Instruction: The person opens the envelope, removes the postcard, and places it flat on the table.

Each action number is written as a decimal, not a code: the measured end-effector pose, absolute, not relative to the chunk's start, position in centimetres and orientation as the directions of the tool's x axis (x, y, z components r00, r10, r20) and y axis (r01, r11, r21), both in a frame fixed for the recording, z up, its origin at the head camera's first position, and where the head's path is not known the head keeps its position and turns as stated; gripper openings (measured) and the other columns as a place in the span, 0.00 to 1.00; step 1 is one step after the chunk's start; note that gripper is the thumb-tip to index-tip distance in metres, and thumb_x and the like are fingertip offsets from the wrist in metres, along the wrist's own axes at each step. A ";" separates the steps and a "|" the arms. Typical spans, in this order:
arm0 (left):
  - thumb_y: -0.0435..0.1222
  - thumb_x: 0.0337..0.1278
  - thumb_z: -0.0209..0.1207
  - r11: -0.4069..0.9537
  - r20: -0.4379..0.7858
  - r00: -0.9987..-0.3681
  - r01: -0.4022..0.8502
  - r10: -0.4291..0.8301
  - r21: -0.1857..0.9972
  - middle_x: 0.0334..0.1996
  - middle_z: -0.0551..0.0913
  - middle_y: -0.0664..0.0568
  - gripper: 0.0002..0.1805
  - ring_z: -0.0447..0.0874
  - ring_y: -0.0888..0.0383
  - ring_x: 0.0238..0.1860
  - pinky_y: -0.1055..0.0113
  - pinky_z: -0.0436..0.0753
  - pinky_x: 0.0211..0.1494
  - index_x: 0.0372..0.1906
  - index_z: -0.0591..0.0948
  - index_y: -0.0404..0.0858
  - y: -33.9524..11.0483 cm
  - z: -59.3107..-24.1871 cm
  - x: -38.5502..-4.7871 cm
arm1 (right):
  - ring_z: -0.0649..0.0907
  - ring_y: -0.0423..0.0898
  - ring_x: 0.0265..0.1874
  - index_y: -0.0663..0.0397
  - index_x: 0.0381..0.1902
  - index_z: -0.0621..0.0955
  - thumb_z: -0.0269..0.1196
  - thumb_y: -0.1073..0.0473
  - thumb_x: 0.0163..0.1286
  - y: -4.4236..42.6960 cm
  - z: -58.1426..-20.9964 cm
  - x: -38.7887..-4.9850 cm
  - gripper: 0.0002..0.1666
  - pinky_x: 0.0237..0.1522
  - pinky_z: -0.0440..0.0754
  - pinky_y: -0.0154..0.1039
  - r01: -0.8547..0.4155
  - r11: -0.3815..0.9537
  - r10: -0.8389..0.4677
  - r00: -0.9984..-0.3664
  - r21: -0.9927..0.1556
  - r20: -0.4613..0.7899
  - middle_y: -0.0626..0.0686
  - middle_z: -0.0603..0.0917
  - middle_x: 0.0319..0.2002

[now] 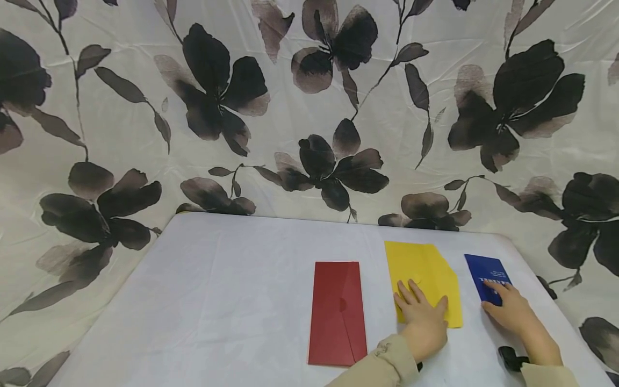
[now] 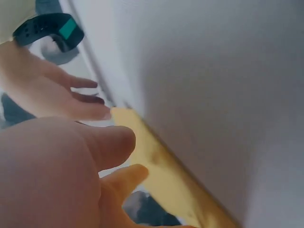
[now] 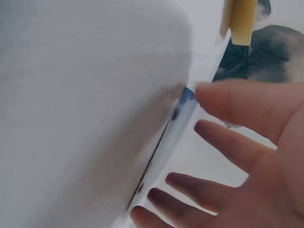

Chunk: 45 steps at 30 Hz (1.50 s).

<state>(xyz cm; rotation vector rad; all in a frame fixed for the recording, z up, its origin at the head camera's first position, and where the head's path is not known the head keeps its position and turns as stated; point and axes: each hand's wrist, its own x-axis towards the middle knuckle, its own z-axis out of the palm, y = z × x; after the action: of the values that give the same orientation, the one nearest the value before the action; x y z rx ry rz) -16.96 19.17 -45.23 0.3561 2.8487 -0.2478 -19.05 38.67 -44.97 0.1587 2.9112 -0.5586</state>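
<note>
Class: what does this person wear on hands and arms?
Left hand and right hand are ungloved. The left sleeve and right sleeve are beige, the left bearing a dark marking. The right wrist wears a black band with holes and a green patch.

A yellow envelope (image 1: 435, 274) is laid flat under the spread left hand (image 1: 423, 325); a blue, white-lettered card (image 1: 486, 269) is overlapped by fingers of the right hand (image 1: 512, 310).

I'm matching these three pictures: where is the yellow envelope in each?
Head: yellow envelope right of centre, under the left hand.
Left wrist: yellow envelope slants from left of centre to bottom edge.
Right wrist: yellow envelope at top, right of centre, cropped.
Shared landmark: right hand.
</note>
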 end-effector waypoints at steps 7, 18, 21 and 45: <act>0.64 0.68 0.44 0.933 -0.337 -0.885 0.357 0.321 -0.049 0.76 0.54 0.53 0.29 0.50 0.43 0.76 0.48 0.60 0.72 0.72 0.60 0.72 16.8 -43.8 -15.5 | 0.56 0.87 0.60 0.78 0.67 0.59 0.57 0.53 0.71 38.8 -44.8 -17.6 0.40 0.56 0.58 0.79 0.082 0.942 0.031 -0.987 -0.324 -0.159 0.88 0.51 0.63; 0.71 0.62 0.43 0.918 -0.433 -0.851 0.379 0.295 -0.118 0.76 0.55 0.59 0.34 0.51 0.46 0.75 0.51 0.55 0.74 0.72 0.60 0.71 16.9 -44.5 -13.7 | 0.48 0.87 0.62 0.81 0.67 0.59 0.57 0.44 0.73 37.1 -45.5 -15.9 0.46 0.57 0.50 0.79 0.064 0.938 -0.040 -0.956 -0.340 -0.292 0.87 0.47 0.64; 0.72 0.60 0.42 0.913 -0.436 -0.852 0.384 0.291 -0.140 0.76 0.54 0.59 0.36 0.51 0.46 0.75 0.51 0.54 0.75 0.73 0.58 0.72 17.2 -44.8 -13.8 | 0.49 0.87 0.62 0.81 0.67 0.60 0.56 0.44 0.73 37.1 -45.4 -16.0 0.46 0.57 0.51 0.79 0.078 0.940 -0.033 -0.948 -0.333 -0.316 0.87 0.48 0.64; 0.74 0.58 0.41 0.910 -0.424 -0.859 0.383 0.288 -0.157 0.77 0.52 0.60 0.37 0.47 0.47 0.77 0.49 0.50 0.75 0.73 0.54 0.74 19.3 -45.0 -14.2 | 0.55 0.85 0.61 0.83 0.63 0.63 0.56 0.49 0.74 39.5 -45.5 -17.7 0.39 0.58 0.57 0.77 0.076 0.928 -0.036 -0.956 -0.364 -0.291 0.88 0.51 0.62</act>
<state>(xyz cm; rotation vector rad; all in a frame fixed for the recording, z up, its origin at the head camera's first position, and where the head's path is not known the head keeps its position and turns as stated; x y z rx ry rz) -14.24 19.32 -44.95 0.4902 2.6748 -0.3311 -17.71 39.51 -45.54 0.0294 2.7917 -0.5436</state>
